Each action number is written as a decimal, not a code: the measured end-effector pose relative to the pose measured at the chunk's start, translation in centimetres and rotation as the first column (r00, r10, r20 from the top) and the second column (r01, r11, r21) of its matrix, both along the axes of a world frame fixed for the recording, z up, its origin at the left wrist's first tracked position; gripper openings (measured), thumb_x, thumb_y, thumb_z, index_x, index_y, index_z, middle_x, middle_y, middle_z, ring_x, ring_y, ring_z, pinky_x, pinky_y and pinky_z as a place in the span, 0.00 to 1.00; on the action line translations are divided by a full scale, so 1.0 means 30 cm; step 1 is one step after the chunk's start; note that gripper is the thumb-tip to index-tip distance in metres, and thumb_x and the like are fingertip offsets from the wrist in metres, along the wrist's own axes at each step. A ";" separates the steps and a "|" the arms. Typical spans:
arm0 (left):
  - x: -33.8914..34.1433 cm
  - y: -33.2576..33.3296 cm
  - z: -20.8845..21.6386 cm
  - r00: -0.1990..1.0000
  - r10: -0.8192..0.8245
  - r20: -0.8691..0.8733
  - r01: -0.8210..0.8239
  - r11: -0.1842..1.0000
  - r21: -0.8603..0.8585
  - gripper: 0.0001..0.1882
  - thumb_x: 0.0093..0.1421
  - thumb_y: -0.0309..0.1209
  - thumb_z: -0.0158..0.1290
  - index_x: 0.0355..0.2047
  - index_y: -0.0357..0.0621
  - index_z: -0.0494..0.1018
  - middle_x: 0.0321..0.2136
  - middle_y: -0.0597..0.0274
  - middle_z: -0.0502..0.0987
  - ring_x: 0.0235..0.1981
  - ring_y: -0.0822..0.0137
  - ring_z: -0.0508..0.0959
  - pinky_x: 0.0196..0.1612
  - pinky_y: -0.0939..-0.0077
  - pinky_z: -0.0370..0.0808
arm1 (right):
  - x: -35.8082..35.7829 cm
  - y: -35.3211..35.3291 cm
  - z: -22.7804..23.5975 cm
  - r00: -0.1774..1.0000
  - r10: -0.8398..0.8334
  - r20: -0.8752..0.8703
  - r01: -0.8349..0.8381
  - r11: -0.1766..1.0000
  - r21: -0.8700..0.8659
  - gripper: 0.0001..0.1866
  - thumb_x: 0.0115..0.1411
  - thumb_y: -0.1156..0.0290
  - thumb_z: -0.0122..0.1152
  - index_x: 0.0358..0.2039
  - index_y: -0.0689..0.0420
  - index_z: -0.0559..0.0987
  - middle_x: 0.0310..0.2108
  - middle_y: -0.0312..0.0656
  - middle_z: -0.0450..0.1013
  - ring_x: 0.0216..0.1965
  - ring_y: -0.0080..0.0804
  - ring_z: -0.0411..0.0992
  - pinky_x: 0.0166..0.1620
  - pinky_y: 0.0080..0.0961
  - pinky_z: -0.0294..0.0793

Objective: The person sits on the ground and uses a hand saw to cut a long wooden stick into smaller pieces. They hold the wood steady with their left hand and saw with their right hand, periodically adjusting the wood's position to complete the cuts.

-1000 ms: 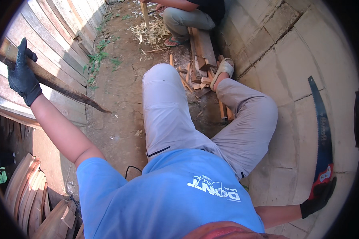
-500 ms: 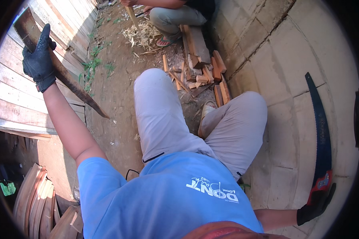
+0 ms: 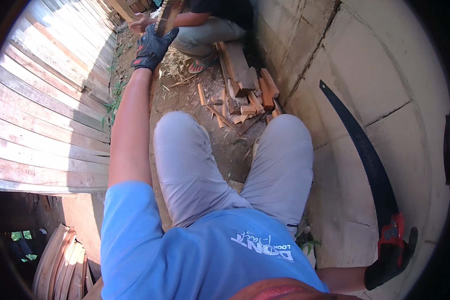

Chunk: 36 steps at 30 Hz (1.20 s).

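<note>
My left hand, in a black glove, is raised far ahead with its fingers around a long brown wooden plank. The plank's upper end runs out past the picture's edge, and my forearm hides most of its lower part. Low on the right, my right hand, also gloved in black, is closed on the red handle of a hand saw. The saw's dark, curved, toothed blade points up and away, alongside the block wall.
A co-worker squats ahead, gripping a piece of wood. Cut wood blocks and shavings lie on the dirt before my knees. A block wall rises at right, a plank wall at left; boards are stacked at lower left.
My left hand has swung right and forward with the plank, close to the co-worker. The saw has tilted left at its tip. My knees have shifted left, and the co-worker's wood is raised.
</note>
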State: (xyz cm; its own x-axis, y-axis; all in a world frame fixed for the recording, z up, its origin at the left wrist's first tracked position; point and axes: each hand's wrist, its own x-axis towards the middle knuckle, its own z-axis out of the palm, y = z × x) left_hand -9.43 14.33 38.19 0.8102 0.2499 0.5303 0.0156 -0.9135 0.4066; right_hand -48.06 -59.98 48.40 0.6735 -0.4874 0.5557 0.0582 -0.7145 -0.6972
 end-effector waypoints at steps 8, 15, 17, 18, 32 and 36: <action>0.211 -0.286 -0.255 0.923 -0.125 -0.364 0.150 0.988 0.042 0.37 0.67 0.57 0.57 0.65 0.40 0.72 0.57 0.34 0.79 0.61 0.36 0.78 0.62 0.48 0.75 | 0.297 0.192 -0.046 0.983 0.119 -0.137 -0.131 0.988 -0.084 0.38 0.62 0.47 0.72 0.63 0.64 0.80 0.31 0.38 0.75 0.28 0.23 0.70 0.33 0.21 0.69; 0.255 -0.389 -0.434 0.758 -0.206 -0.619 0.257 0.966 -0.007 0.45 0.65 0.62 0.56 0.68 0.38 0.66 0.59 0.32 0.77 0.62 0.36 0.77 0.64 0.47 0.73 | 0.559 0.297 -0.092 0.949 0.228 -0.219 -0.242 0.969 -0.043 0.32 0.66 0.55 0.67 0.63 0.64 0.79 0.49 0.44 0.82 0.36 0.26 0.76 0.39 0.23 0.75; 0.274 -0.363 -0.521 0.763 -0.259 -0.592 0.275 0.959 -0.065 0.47 0.65 0.66 0.54 0.68 0.36 0.66 0.59 0.32 0.77 0.62 0.38 0.77 0.64 0.49 0.73 | 0.651 0.355 -0.106 0.929 0.282 -0.240 -0.301 0.952 -0.047 0.31 0.66 0.56 0.66 0.63 0.64 0.79 0.53 0.46 0.81 0.40 0.28 0.77 0.43 0.25 0.76; 0.283 -0.335 -0.583 0.745 -0.257 -0.615 0.263 0.961 -0.084 0.48 0.66 0.66 0.54 0.68 0.36 0.65 0.59 0.32 0.77 0.62 0.39 0.77 0.64 0.49 0.73 | 0.699 0.393 -0.111 0.915 0.312 -0.255 -0.336 0.940 -0.054 0.31 0.66 0.57 0.66 0.63 0.64 0.79 0.54 0.47 0.81 0.42 0.29 0.77 0.45 0.27 0.77; 0.361 -0.204 -1.039 0.458 -0.452 -0.765 0.310 0.888 -0.339 0.56 0.64 0.72 0.51 0.69 0.27 0.63 0.56 0.28 0.79 0.59 0.37 0.80 0.61 0.48 0.77 | 1.255 0.853 -0.266 0.801 0.484 -0.351 -0.537 0.841 -0.067 0.25 0.63 0.66 0.66 0.58 0.65 0.82 0.54 0.48 0.81 0.34 0.26 0.76 0.39 0.25 0.76; 0.355 -0.202 -1.126 0.363 -0.460 -0.811 0.242 0.887 -0.394 0.55 0.63 0.71 0.53 0.67 0.27 0.65 0.52 0.30 0.81 0.56 0.38 0.82 0.59 0.49 0.78 | 1.403 1.020 -0.307 0.734 0.558 -0.387 -0.583 0.810 0.062 0.23 0.63 0.70 0.68 0.57 0.65 0.83 0.52 0.48 0.81 0.32 0.22 0.75 0.34 0.22 0.73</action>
State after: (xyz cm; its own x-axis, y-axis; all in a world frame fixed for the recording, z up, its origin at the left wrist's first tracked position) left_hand 1.24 8.27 4.42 0.8318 -0.1791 -0.5254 0.1502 -0.8387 0.5236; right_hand -5.97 -29.39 39.19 0.9720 0.0817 0.2202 0.2169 -0.6722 -0.7079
